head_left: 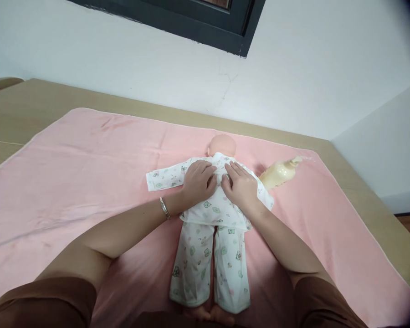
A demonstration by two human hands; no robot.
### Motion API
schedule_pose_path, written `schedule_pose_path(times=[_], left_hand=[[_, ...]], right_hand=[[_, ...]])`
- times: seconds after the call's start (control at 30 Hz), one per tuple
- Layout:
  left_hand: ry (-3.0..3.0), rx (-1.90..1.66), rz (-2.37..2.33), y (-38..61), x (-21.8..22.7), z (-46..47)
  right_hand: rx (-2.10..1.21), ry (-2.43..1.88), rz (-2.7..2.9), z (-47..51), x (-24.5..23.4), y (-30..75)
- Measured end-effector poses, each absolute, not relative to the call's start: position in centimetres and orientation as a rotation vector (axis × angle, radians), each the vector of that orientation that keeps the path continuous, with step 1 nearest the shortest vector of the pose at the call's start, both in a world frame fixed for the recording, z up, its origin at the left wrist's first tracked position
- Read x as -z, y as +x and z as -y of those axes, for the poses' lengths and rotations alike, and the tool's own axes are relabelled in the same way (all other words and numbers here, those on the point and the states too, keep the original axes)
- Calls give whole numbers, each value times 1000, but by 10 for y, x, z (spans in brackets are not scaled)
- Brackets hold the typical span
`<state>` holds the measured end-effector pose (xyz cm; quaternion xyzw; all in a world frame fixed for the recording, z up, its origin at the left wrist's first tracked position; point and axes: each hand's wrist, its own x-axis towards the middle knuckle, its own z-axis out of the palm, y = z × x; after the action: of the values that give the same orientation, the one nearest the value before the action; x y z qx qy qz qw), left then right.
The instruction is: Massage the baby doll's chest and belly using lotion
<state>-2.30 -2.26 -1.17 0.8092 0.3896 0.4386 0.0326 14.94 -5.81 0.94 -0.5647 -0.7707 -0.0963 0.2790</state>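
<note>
Both bare forearms reach far, converging at centre. Left hand (198,181) flat, palm down, fingers pointing right. Right hand (239,184) flat, palm down, fingers pointing left. Fingertips nearly touching. Bangle (164,208) on left wrist.

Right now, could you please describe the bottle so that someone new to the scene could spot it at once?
Start at the pink blanket covering the bed. Find the doll in printed pyjamas at its middle, then look just past its right-hand sleeve. The bottle lies there on its side: the only cream-yellow plastic thing, teat pointing away from the doll.

Pink blanket (89,182); white doll suit (208,228) with small green and pink prints; cream bottle (278,174); tan bed (20,105); silver bangle (164,208).
</note>
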Motion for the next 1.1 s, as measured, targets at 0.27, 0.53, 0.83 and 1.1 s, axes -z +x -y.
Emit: schedule_pose_path(times=[0.27, 0.53, 0.83, 1.1], left_hand=[[2532, -1265, -1164, -22, 12, 17], [2550, -1397, -1211, -23, 13, 21], [2559, -1361, -959, -24, 11, 13], [2600, -1340, -1084, -26, 9, 19]], right_hand=[[169, -1462, 2222, 45, -12, 158], [287, -1396, 1984, 58, 2, 149], [143, -1433, 2142, 46, -10, 156], [319, -1405, 1915, 55, 2, 150]])
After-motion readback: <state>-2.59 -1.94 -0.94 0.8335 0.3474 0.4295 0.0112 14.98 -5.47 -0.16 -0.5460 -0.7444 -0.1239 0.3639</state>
